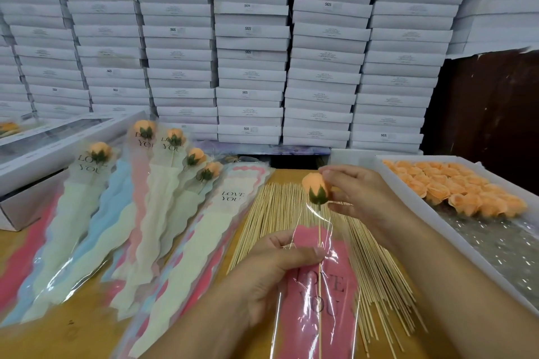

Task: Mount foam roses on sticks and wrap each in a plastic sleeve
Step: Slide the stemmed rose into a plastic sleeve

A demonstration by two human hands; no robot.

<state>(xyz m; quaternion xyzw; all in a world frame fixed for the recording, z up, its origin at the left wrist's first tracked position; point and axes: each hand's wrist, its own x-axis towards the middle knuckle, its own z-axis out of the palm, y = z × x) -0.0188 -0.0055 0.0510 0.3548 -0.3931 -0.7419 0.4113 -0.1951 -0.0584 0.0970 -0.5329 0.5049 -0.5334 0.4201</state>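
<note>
Showed as two bare hands, the left hand (pixel 271 268) and the right hand (pixel 358 192), each joined to a bare forearm. Ran uncovered along the left forearm (pixel 189 329) and the right forearm (pixel 452 271) down to the lower edge of the view. Carried short, plain nails, seen best on the left thumb (pixel 316 252) and the right fingertips (pixel 326 173). Had broad backs, creased knuckles and thick, rounded fingers. Could not be told whether sleeves began further up.

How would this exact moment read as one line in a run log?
step: sleeving rose | left hand: grips pink sleeve | right hand: holds rose on stick | stick inside sleeve, rose above opening
</note>
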